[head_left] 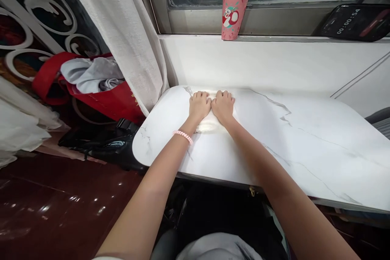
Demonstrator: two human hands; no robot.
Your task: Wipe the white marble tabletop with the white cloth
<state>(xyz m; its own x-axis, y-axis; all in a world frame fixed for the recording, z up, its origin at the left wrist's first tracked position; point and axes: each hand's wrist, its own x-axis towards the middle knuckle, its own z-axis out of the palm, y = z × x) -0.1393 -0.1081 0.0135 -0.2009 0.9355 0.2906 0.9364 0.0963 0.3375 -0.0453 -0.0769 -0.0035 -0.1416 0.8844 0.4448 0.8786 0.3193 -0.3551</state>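
Observation:
On the white marbled table [304, 146], both my arms reach forward to a small off-white folded cloth [210, 125]. My left hand [199, 106] rests on its left part, with the fingers curled over toward the far edge and a pink coil band [183, 135] around the wrist. My right hand [223, 106] is right beside it, thumbs nearly touching, its fingers bent the same way over the right part. The near edge of the cloth shows between my wrists; most of its far side is covered by my fingers.
A pink paper cup [234, 14] with a red straw stands on the window ledge. A phone [358, 22] showing a timer leans at the right. White curtain [128, 28] hangs at the left, beside a red bag [106, 101] holding pale fabric [91, 74].

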